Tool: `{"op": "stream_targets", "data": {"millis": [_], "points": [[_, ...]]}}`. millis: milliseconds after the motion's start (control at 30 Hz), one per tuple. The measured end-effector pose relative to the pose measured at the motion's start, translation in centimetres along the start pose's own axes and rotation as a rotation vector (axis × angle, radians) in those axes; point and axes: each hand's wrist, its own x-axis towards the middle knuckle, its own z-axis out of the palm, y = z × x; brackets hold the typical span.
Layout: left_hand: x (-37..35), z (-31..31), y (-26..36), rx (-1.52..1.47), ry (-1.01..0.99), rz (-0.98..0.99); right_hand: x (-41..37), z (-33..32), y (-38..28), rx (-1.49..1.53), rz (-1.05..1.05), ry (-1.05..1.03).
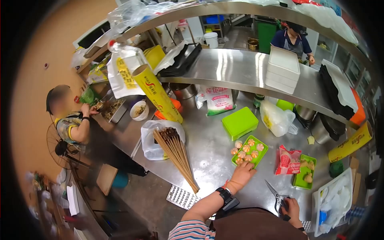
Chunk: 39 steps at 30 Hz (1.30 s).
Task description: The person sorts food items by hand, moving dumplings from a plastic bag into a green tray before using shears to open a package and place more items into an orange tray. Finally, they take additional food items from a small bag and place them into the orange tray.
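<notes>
My left hand [243,173] reaches to the near edge of a shallow green tray [262,154], its fingers closed over the rim beside the balls. Orange-and-white food balls [247,148] lie in the tray, and several rest against its left side. A pair of scissors [276,197] with dark handles lies on the steel table, blades pointing away and left. My right hand [293,212] is closed around one of its handles, low at the right. Beyond the tray sits a bright green box [240,123]. A red-and-white packet [287,160] lies to the right of the tray.
Wooden skewers [176,160] lie across a white plastic bag [150,138] at left. A second green tray [314,172] and a white bin [334,200] stand at right. A raised steel shelf [236,70] spans the back. One person [76,124] works at left, another [292,42] behind the shelf.
</notes>
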Motion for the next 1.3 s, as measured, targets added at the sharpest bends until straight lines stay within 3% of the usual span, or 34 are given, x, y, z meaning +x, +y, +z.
{"op": "stream_targets", "data": {"millis": [200,300,333,367,433,500,633,700,767,933,967,1000,1067,1167,1233,1267,1300], "points": [[-0.9,-1.8,-2.2,0.081,-0.061,-0.062,-1.4,-1.5,1.7,-0.063,0.013,0.036],[0.8,-3.3,0.5,0.183,0.006,-0.058,-2.2,-3.2,1.7,-0.105,-0.019,0.029],[1.7,-3.4,1.7,0.088,-0.064,-0.101,-2.2,-3.4,1.6,-0.112,0.008,0.009],[2.6,-2.7,2.5,0.083,-0.067,-0.096,-2.2,-3.5,1.6,-0.117,0.032,-0.013],[5.4,-0.2,4.5,-0.285,-0.175,-0.290,-2.0,-3.6,1.4,-0.109,0.045,-0.021],[9.3,1.0,7.0,-0.357,-0.204,-0.392,-1.7,-3.7,1.2,-0.117,0.021,-0.034],[13.5,6.3,9.1,-0.266,-0.221,-0.411,-2.0,-3.0,2.1,-0.123,0.034,-0.013],[14.8,7.2,10.2,-0.191,-0.455,-0.586,-2.0,-2.9,2.1,-0.126,0.021,0.009],[14.6,9.4,9.9,-0.194,-0.462,-0.581,-2.0,-2.9,1.9,-0.131,0.033,0.007],[12.7,13.2,7.8,-0.295,-0.249,-0.498,-1.8,-2.4,2.6,-0.155,0.010,-0.013],[10.4,21.0,4.0,-0.963,-0.072,-0.643,-1.8,-2.6,2.5,-0.115,-0.012,0.015],[10.8,14.3,7.0,-0.224,-0.099,-0.459,-1.8,-3.1,2.2,-0.117,0.008,-0.018],[9.4,10.1,6.9,-0.329,-0.156,-0.484,-1.8,-3.3,2.3,-0.120,-0.008,-0.011],[4.6,8.6,5.1,-0.454,-0.090,-0.553,-2.1,-3.7,1.5,-0.142,0.047,-0.029],[2.9,9.0,3.1,-0.935,-0.058,-0.742,-2.1,-3.6,1.7,-0.141,0.064,-0.044],[2.7,8.7,2.1,-0.933,-0.080,-0.740,-2.1,-3.3,1.8,-0.143,0.065,-0.035],[2.9,8.5,1.3,-0.696,-0.035,-0.693,-2.0,-3.3,1.8,-0.148,0.062,-0.027]]}}
